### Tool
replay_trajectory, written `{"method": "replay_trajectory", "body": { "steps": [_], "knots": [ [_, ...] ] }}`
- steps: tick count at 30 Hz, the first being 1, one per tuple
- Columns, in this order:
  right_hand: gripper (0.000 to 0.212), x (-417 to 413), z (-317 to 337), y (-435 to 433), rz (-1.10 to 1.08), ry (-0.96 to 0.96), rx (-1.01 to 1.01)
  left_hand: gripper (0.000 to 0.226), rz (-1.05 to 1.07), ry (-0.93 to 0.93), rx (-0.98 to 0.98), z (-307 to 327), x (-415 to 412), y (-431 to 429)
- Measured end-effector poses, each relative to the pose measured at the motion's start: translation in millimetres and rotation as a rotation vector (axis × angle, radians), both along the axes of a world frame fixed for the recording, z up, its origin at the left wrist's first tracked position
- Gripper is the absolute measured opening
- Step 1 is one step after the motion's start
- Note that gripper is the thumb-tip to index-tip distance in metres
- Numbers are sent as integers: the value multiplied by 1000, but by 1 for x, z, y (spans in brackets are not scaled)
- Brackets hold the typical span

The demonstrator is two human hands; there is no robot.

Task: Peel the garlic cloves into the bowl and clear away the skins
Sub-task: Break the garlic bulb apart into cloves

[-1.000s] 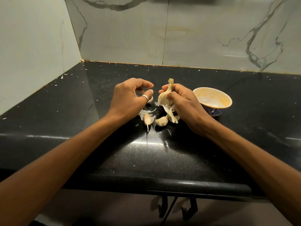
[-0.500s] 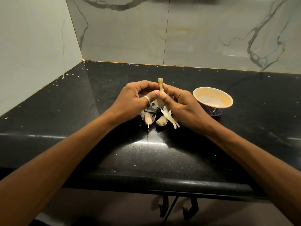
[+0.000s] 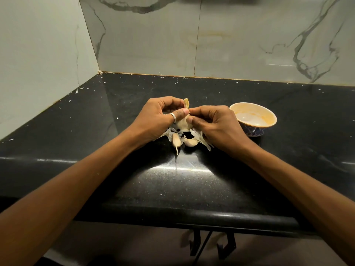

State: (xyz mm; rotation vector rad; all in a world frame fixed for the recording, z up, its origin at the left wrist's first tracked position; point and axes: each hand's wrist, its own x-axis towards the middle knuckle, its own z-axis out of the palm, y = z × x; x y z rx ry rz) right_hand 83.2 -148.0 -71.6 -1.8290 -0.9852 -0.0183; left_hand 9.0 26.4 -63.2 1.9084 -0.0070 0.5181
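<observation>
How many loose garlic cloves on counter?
2. One clove lies below the left hand; the other clove beside it, nearer the right hand. Hands gripping the garlic head may hide more.

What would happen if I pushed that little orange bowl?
The bowl would probably slide easily, since the black countertop looks glossy. Pushed near its rim it might tip, because its blue base looks narrower than its wide top. No cloves show inside, so it is likely light.
</observation>
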Motion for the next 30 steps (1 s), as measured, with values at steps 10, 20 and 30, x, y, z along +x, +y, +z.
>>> {"method": "replay_trajectory", "body": {
  "steps": [10, 20, 30],
  "knots": [
    [9, -1, 5, 0, -131, -82, -65, 13, 45, 5, 48, -3, 3, 3],
    [13, -3, 3, 4, -204, -134, -44, 18, 6, 4, 160, -3, 1, 2],
    [7, 5, 4, 9, -241, -63, -47, 18, 22, 49, 76, -1, 2, 2]
  ]
}}
